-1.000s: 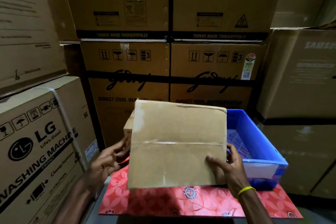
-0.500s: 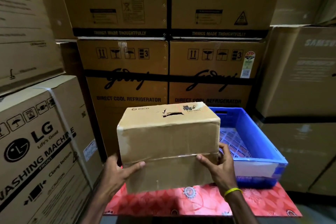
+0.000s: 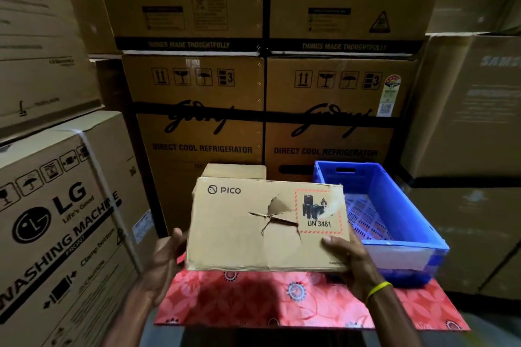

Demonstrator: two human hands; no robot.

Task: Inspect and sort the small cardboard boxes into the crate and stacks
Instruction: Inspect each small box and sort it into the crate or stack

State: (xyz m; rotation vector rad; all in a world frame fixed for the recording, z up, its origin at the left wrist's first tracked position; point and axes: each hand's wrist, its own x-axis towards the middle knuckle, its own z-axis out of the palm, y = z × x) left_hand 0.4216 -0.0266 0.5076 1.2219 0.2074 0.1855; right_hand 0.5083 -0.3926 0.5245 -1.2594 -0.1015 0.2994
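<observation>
While both hands' grip point(image 3: 166, 259) point(image 3: 348, 260) clamps torn box point(image 3: 253, 225), red floral surface point(image 3: 253, 301), stacked cartons point(image 3: 194, 110) around

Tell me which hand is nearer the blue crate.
Right. The right hand grips the PICO box at its lower right corner, just in front of the blue crate. The left hand holds the box's far left edge, away from the crate.

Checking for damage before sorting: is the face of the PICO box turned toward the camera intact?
No, the PICO box held by the left hand and right hand has a torn puncture beside its UN 3481 label.
</observation>
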